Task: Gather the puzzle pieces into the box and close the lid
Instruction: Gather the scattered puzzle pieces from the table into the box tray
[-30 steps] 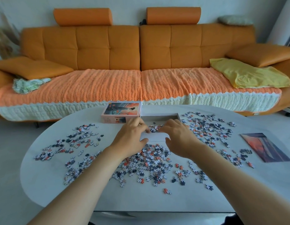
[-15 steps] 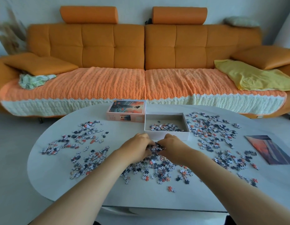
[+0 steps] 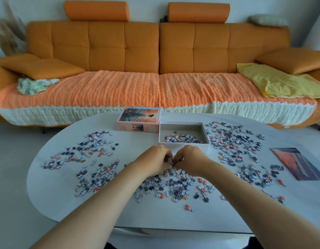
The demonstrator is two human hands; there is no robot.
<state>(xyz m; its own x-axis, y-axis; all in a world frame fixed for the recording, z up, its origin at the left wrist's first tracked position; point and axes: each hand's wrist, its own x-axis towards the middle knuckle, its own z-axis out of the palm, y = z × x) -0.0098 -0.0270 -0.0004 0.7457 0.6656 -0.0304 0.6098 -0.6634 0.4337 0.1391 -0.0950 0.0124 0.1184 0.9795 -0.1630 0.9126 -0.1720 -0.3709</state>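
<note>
The left hand [image 3: 153, 161] and the right hand [image 3: 192, 160] meet near the middle of the tabletop [image 3: 119, 212], just in front of the box [image 3: 203, 147]. The fingers [image 3: 166, 155] of both hands are curled in and hold a small bunch of pieces [image 3: 174, 161] between them. More pieces lie under the hands and spread toward the near edge. Others lie by the left edge and the right edge. The box sits open near the far edge, with a little heap of pieces inside, by its near wall. The lid [image 3: 139, 118] lies just left of the box, picture side up. A card [image 3: 302, 164] lies by the right edge. An orange sofa [image 3: 123, 51] stands behind.
</note>
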